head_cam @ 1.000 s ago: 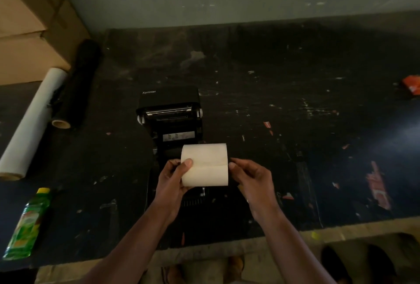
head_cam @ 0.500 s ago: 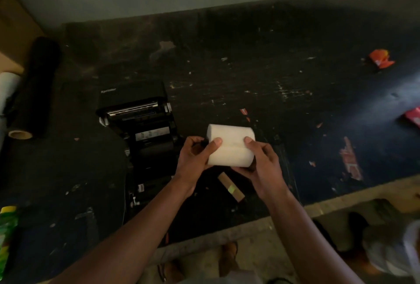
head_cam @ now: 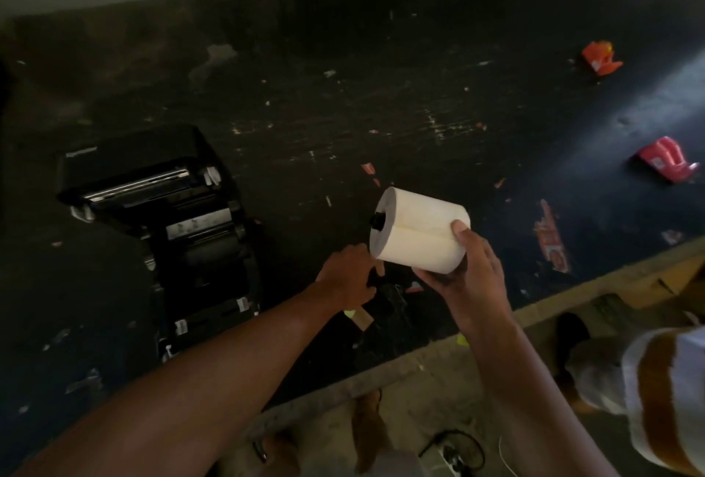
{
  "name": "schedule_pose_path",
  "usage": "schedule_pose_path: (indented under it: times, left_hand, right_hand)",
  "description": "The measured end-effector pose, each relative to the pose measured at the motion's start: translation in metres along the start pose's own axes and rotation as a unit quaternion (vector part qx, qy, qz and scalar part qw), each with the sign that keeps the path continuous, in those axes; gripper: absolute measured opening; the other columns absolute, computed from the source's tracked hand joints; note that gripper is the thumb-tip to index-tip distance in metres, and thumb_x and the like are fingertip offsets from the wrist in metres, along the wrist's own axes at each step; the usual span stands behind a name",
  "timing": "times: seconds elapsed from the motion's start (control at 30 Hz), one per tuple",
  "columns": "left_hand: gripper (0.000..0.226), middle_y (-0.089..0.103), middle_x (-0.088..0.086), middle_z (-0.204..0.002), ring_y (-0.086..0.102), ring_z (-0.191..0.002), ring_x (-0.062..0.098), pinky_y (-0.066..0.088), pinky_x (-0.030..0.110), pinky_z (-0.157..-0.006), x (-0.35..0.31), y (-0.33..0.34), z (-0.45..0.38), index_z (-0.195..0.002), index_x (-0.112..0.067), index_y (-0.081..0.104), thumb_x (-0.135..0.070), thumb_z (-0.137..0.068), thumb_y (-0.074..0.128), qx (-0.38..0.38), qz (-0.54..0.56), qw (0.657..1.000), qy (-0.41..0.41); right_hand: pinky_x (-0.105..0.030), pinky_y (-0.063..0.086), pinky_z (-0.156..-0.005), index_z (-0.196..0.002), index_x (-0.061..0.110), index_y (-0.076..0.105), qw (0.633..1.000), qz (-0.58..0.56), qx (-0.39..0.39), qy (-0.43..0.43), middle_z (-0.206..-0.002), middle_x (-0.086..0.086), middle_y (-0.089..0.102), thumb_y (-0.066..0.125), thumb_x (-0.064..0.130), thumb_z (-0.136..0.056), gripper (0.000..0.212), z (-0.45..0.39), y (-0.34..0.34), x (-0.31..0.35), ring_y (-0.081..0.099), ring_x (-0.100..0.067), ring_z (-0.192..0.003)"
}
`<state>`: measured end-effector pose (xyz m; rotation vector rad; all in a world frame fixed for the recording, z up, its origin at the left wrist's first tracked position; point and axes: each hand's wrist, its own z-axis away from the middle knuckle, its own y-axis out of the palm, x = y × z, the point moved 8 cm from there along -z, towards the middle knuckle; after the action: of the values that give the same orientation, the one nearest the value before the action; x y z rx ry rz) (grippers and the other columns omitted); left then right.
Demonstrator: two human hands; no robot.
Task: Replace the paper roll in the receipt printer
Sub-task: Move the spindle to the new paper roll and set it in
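The white paper roll (head_cam: pixel 417 230) is held up over the dark table, right of the printer, with a black spindle end (head_cam: pixel 378 222) sticking out of its left face. My right hand (head_cam: pixel 463 266) grips it from below and the right side. My left hand (head_cam: pixel 349 276) is off the roll, low by the table beside something dark; whether it holds anything I cannot tell. The black receipt printer (head_cam: pixel 168 209) stands at the left with its lid open and its paper bay empty.
Orange (head_cam: pixel 599 58) and red (head_cam: pixel 665 163) wrappers lie at the far right of the black table (head_cam: pixel 381 95). A small tan scrap (head_cam: pixel 362 318) lies near the front edge. A striped white and brown object (head_cam: pixel 656 381) sits on the floor at lower right.
The roll has moved right, away from over the printer, and turned so its spindle end shows. My left hand has let go of it and dropped toward the table.
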<state>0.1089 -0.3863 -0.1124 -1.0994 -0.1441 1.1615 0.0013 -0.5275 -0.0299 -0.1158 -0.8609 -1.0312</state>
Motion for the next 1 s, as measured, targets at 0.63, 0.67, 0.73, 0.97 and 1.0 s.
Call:
schedule_pose_path:
  times: [0.63,0.67,0.73,0.97,1.0]
  left_hand:
    - [0.041,0.066,-0.006,-0.116,0.065,-0.104,0.014,0.058,0.039,-0.092,0.012,-0.014,-0.038,-0.116,-0.029,0.068,-0.046,-0.081,0.081,-0.039,-0.073,0.996,0.016]
    - [0.04,0.069,-0.008,-0.113,0.067,-0.102,0.012,0.059,0.038,-0.092,0.018,-0.022,-0.039,-0.114,-0.03,0.07,-0.044,-0.079,0.084,-0.054,-0.011,0.998,-0.007]
    - [0.039,0.074,-0.01,-0.108,0.071,-0.1,0.008,0.059,0.033,-0.092,0.029,-0.039,-0.033,-0.114,-0.031,0.073,-0.035,-0.079,0.089,-0.077,0.16,0.983,-0.047]
    - [0.029,0.08,0.002,-0.121,0.074,-0.115,0.018,0.054,0.037,-0.103,0.054,-0.054,0.052,-0.121,-0.024,0.075,-0.017,-0.093,0.071,0.038,0.644,0.76,-0.071]
    - [0.03,0.08,0.002,-0.121,0.075,-0.114,0.017,0.054,0.036,-0.104,0.061,-0.052,0.063,-0.122,-0.024,0.075,-0.016,-0.094,0.069,0.028,0.655,0.752,-0.07]
  right_hand:
    - [-0.049,0.06,-0.081,-0.108,0.016,0.056,0.999,-0.02,-0.038,-0.003,-0.132,-0.007,0.057,0.065,0.031,-0.097,0.02,0.005,-0.047,-0.008,0.062,-0.03,-0.116]
    - [-0.049,0.06,-0.081,-0.109,0.016,0.057,0.999,-0.02,-0.039,-0.001,-0.132,-0.008,0.057,0.065,0.031,-0.097,0.021,0.005,-0.047,-0.009,0.062,-0.03,-0.116]
    - [-0.049,0.06,-0.08,-0.109,0.017,0.057,0.999,-0.022,-0.034,0.005,-0.134,-0.008,0.057,0.065,0.032,-0.097,0.021,0.004,-0.045,-0.011,0.062,-0.032,-0.118]
    - [-0.055,0.06,-0.083,-0.11,0.021,0.059,0.999,-0.003,-0.006,0.049,-0.134,-0.01,0.056,0.068,0.031,-0.094,0.02,0.008,-0.011,-0.018,0.059,-0.036,-0.123]
    - [-0.053,0.061,-0.08,-0.109,0.02,0.059,0.999,0.007,0.006,0.052,-0.133,-0.009,0.057,0.069,0.031,-0.093,0.021,0.01,-0.002,-0.02,0.06,-0.035,-0.122]
